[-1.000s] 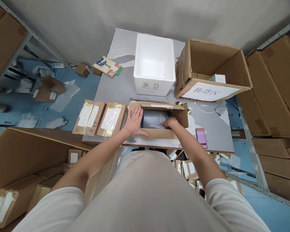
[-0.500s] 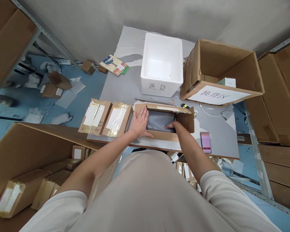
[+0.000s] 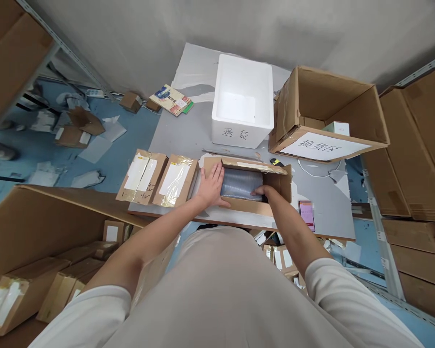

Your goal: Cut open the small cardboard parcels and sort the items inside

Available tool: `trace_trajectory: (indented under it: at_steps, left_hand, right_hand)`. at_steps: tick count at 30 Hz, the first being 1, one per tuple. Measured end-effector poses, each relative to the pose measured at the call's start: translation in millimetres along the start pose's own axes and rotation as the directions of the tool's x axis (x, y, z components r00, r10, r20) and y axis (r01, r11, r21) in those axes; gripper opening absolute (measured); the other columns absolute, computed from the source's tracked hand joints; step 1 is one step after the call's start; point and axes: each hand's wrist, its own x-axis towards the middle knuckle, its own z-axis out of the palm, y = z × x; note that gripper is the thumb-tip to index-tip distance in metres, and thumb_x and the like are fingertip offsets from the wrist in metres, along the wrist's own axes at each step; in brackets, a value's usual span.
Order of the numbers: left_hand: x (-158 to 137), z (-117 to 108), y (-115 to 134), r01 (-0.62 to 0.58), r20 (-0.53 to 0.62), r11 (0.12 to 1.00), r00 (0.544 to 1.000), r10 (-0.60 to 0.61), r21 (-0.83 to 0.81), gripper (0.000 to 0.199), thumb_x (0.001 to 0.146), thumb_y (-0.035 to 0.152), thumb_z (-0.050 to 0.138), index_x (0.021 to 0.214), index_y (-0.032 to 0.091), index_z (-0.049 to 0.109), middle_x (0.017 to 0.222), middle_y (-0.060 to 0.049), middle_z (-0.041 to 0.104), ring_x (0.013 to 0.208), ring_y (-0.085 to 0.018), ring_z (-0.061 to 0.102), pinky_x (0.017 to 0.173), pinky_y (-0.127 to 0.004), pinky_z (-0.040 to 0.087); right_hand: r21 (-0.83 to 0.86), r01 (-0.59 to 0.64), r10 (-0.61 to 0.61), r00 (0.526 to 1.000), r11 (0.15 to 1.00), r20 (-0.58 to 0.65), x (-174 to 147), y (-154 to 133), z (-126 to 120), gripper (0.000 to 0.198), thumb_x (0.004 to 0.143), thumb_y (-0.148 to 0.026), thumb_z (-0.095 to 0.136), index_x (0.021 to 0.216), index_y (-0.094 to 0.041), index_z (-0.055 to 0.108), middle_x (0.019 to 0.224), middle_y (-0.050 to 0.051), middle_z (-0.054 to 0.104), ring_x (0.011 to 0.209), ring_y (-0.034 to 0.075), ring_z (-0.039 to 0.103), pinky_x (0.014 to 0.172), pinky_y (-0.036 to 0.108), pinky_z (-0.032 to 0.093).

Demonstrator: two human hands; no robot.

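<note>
An opened long cardboard box (image 3: 246, 208) lies near the table's front edge, its far flap raised. Inside is a package in clear, bubble-wrap-like plastic (image 3: 241, 182). My left hand (image 3: 213, 186) rests flat over the box's left end, fingers spread and thumb pointing right along the near side. Reaching into the box, my right hand (image 3: 264, 191) grips the package's right end, thumb on top; its other fingers are hidden. Left of the box stand two taped cardboard boxes with white labels, the nearer one (image 3: 177, 180) close to my left hand and the other (image 3: 142, 176) beyond it.
Behind the box stand a white foam box (image 3: 241, 137) and a large open carton (image 3: 282, 113). A phone (image 3: 306, 215) lies to the right, near a yellow-black tool (image 3: 276, 162). Books (image 3: 170, 99) lie at the table's left edge. A big carton (image 3: 7, 212) flanks my left side.
The view has shifted slightly. My right hand and the package's right end have moved a little to the right; my left hand stays on the box.
</note>
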Motion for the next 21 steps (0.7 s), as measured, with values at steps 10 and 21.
trace_trajectory:
  at_steps: [10, 21]
  left_hand:
    - [5.6, -4.7, 6.7, 0.081, 0.030, 0.997, 0.996, -0.080, -0.006, 0.132, 0.057, 0.082, 0.056, 0.151, 0.002, 0.010, 0.158, -0.022, -0.003, 0.143, -0.043, -0.016, 0.108, -0.068, -0.004]
    - [54.4, -13.5, 16.3, 0.208, 0.025, 0.970, 0.978, -0.206, -0.124, 0.134, 0.056, 0.070, 0.067, 0.151, 0.002, 0.002, 0.158, -0.023, -0.001, 0.144, -0.043, -0.012, 0.108, -0.070, -0.007]
  right_hand:
    - [0.582, -0.093, 0.094, 0.995, 0.808, 0.028, -34.0, -14.2, -23.4, 0.012, 0.082, -0.015, 0.059, 0.093, -0.010, 0.057, 0.068, 0.003, 0.059, 0.060, 0.013, 0.059, 0.054, 0.021, 0.051]
    - [0.833, 0.456, -0.111, 0.888, 0.314, -0.445, -148.1, 13.0, -94.9, 0.036, 0.071, -0.037, 0.073, 0.098, -0.023, 0.054, 0.069, -0.003, 0.063, 0.035, 0.007, 0.043, 0.026, 0.018, 0.031]
